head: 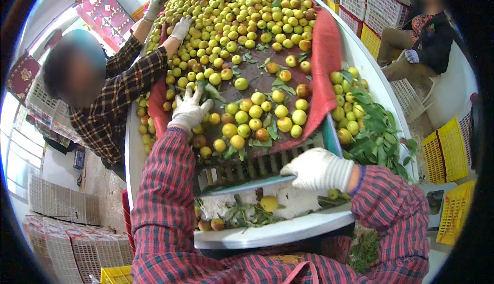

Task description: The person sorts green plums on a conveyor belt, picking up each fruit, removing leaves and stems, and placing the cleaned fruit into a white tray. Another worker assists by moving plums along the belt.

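My left hand (190, 108), in a white glove, reaches over the dark sheet with its fingers spread, touching green leaves (213, 91) beside yellow-green jujube-like fruit (241, 84). In its white glove, my right hand (318, 169) is closed on the edge of a teal plastic crate (251, 185) at the near end of the table. Slots show inside the crate below the sheet's near edge. Loose fruit (255, 111) and leaves lie between my hands. Red mesh fabric (324, 60) borders the sheet on the right.
A co-worker in a checked shirt (127, 66) reaches into the fruit heap from the left. Another person (424, 41) sits at the right. The white table rim (278, 234) curves in front of me. Leafy twigs (378, 137) lie right; yellow crates (445, 149) and white crates (384, 6) stand beyond.
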{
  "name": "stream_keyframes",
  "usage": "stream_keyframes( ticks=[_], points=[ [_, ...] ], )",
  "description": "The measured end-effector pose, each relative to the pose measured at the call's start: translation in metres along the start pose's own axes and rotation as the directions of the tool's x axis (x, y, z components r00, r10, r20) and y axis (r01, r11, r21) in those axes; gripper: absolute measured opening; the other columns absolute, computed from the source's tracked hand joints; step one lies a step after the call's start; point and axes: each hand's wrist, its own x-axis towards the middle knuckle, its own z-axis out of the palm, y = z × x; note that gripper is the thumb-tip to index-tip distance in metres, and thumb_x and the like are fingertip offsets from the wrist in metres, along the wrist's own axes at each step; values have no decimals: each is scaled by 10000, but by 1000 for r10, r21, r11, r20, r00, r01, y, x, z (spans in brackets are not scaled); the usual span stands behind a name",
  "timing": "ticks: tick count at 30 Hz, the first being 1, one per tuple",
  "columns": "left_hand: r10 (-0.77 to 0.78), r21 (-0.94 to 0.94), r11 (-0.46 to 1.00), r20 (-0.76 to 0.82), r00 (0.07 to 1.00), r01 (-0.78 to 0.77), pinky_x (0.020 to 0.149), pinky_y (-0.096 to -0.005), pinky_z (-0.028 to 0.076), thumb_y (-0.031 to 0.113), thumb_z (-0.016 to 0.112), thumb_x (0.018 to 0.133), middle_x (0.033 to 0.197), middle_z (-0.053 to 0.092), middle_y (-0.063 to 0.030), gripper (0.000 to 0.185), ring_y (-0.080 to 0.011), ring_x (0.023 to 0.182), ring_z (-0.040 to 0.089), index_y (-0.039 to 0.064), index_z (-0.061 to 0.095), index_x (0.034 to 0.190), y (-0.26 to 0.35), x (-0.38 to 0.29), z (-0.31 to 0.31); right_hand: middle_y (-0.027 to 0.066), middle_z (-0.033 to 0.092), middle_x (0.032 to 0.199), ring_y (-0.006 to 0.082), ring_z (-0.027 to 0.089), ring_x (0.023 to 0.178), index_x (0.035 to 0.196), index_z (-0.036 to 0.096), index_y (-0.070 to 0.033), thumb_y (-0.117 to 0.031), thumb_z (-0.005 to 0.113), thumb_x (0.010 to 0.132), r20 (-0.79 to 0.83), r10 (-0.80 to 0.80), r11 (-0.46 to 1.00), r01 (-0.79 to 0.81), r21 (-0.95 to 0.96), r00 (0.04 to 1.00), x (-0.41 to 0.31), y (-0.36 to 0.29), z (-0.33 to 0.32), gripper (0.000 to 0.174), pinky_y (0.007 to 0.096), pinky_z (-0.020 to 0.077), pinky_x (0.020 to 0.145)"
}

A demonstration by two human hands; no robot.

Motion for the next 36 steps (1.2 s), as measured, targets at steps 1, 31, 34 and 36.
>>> stream_keyframes(
  ticks=[1,31,34,36],
  points=[
    [279,217,937,7,960,-274,1108,-559,256,440,528,902,1506,320,-171,594,-515,1357,261,249,373,1443,-6,-13,6,185,668,803,352,662,773,908,692,-105,-295,522,768,18,10,1000,-10,-1,1000,1,4,3,291,462,522,718],
    [740,92,647,-316,594,-757,997,-451,380,257,585,829,1259,536,-164,413,-345,1230,457,61,552,1190,185,-129,9,196,697,894,345,673,845,934,723,-37,-352,532,768,152,127,987,-110,-117,980,-2,3,-16,404,438,522,781],
    [748,198,649,-340,570,-734,986,-477,381,267,595,802,1297,523,-153,481,-335,1257,448,59,530,1231,214,-98,28,193,693,849,363,666,809,929,717,-60,-415,524,793,133,108,984,-87,-158,985,0,-4,-17,426,432,517,779],
    [699,166,713,-255,668,-682,999,-544,353,294,593,793,1358,499,-140,559,-317,1316,412,66,501,1295,224,-91,37,198,691,874,361,663,835,947,709,-61,-434,533,808,171,97,988,-74,-134,981,0,-10,-20,435,433,512,785]
  ],
)
